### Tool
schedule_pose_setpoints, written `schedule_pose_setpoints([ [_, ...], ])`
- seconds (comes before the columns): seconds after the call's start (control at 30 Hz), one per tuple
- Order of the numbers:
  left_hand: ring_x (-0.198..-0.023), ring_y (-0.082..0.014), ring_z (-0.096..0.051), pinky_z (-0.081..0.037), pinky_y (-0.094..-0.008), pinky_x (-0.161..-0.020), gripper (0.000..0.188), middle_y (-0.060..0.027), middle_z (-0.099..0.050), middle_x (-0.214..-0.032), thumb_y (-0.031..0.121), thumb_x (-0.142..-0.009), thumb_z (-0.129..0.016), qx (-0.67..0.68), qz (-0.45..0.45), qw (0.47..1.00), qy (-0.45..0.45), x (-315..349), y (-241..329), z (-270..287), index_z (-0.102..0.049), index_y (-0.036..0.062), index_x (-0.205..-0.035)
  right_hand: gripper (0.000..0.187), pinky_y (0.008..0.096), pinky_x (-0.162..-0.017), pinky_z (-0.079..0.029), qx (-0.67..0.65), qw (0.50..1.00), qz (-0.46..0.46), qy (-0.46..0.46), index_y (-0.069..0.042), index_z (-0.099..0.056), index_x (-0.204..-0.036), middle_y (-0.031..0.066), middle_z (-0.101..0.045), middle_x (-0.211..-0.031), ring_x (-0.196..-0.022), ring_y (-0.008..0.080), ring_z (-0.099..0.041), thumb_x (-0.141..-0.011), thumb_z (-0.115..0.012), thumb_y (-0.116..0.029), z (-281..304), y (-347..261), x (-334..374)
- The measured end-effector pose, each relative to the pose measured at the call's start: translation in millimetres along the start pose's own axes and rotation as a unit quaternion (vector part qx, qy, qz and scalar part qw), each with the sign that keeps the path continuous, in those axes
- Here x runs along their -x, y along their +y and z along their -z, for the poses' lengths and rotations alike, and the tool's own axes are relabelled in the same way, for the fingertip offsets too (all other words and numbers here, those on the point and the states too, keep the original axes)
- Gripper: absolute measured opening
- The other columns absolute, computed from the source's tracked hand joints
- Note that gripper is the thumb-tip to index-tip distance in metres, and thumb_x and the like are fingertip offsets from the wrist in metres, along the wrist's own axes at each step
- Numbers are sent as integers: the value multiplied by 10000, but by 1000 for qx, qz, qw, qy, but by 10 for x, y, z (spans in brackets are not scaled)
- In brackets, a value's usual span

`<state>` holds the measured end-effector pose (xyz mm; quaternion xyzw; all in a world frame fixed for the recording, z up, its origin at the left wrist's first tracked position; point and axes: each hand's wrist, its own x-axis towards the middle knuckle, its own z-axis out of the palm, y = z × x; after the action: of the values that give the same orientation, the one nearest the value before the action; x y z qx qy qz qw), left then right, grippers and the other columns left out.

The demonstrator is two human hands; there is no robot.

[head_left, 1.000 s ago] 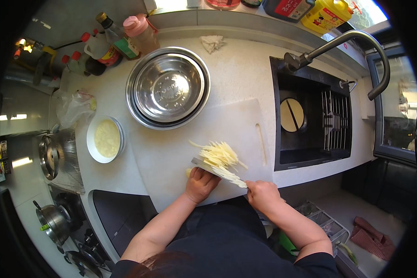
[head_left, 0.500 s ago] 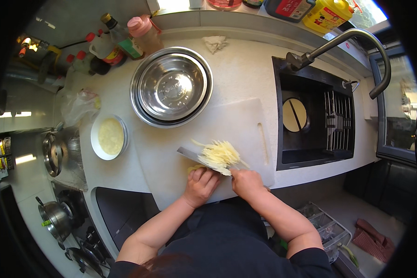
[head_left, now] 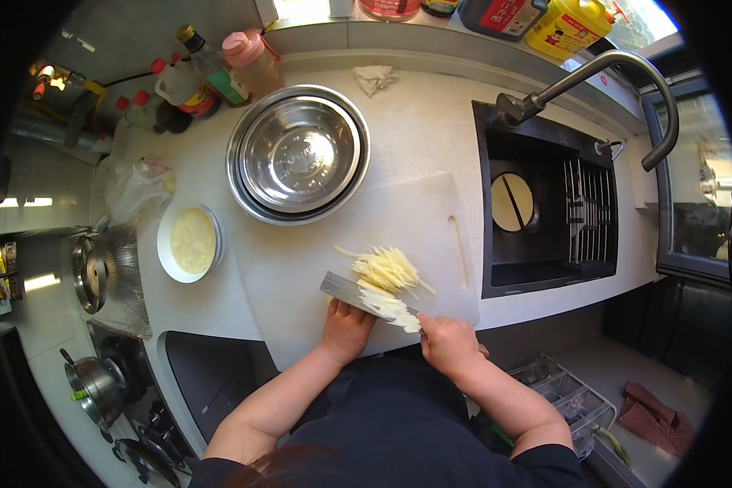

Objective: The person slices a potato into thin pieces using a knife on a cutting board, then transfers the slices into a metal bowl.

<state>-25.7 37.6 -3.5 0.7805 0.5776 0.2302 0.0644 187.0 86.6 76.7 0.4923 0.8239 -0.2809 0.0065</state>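
My right hand (head_left: 450, 345) is closed round the handle of a kitchen cleaver (head_left: 338, 286), its blade slanting up to the left over the board. Wet pale slices or shreds cling to the blade. Beyond it, a loose pile of pale yellow potato strips (head_left: 387, 270) lies on the white cutting board (head_left: 419, 211). My left hand (head_left: 346, 332) rests on the board with curled fingers against the near side of the blade. Only a sliver of the potato piece under those fingers shows; the rest is hidden by the hand and blade.
Nested steel bowls (head_left: 299, 154) stand at the board's far left, and a white bowl of pale yellow contents (head_left: 192, 239) sits left of it. A black sink (head_left: 529, 252) with a grey faucet (head_left: 665, 98) lies to the right. Bottles (head_left: 220, 73) line the back left.
The cleaver and my right hand have shifted a little right and toward me, away from the strip pile. More pale pieces now show on the blade. My left hand stays nearly in place.
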Motion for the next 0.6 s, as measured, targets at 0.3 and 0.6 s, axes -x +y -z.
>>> schedule_pose_setpoints([
  [0.3, -999, -321, -552, -463, -452, -828, 261, -92, -601, -1074, 127, -735, -643, 37, 17, 999, -24, -17, 9, 28, -698, 82, -986, 165, 451, -583, -536, 21, 998, -23, -45, -82, -675, -960, 133, -657, -718, -638, 328, -658, -808, -616, -114, 78, 74, 92],
  [0.6, -973, -295, -564, -459, -426, -797, 224, -66, -617, -998, 173, -768, -600, 11, 9, 1000, -26, -4, -1, 62, -682, 111, -967, 222, 453, -579, -533, 33, 997, -29, -65, -91, -676, -1028, 146, -662, -729, -654, 339, -661, -820, -601, -110, -398, -138, -368],
])
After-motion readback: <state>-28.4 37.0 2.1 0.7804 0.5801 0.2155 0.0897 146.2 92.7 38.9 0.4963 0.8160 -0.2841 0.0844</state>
